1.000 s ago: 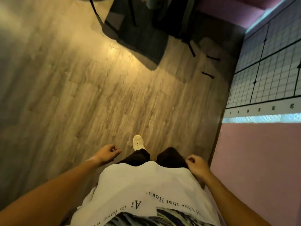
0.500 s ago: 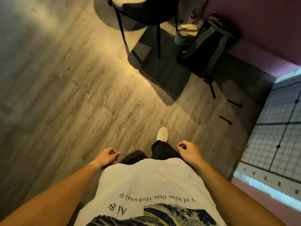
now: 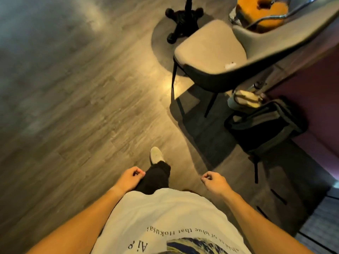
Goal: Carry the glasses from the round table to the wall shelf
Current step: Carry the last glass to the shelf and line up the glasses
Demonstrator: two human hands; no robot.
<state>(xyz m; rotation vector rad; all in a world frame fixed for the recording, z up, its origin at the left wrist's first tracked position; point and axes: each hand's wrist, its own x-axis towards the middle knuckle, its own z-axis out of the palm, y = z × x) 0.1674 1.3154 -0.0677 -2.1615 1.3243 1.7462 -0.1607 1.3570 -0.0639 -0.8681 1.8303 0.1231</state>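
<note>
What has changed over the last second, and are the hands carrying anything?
The person has walked toward the grey chair: it and the black backpack have slid from the top edge down to the right side, and a black stand base has appeared at the top. The gridded panel has almost left at bottom right. Unchanged: left hand and right hand hang loosely curled, holding nothing.

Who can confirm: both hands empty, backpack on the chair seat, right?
Not quite. The left hand and right hand are empty, but the backpack sits on the floor beside the chair, not on its seat. The head view shows it.
</note>
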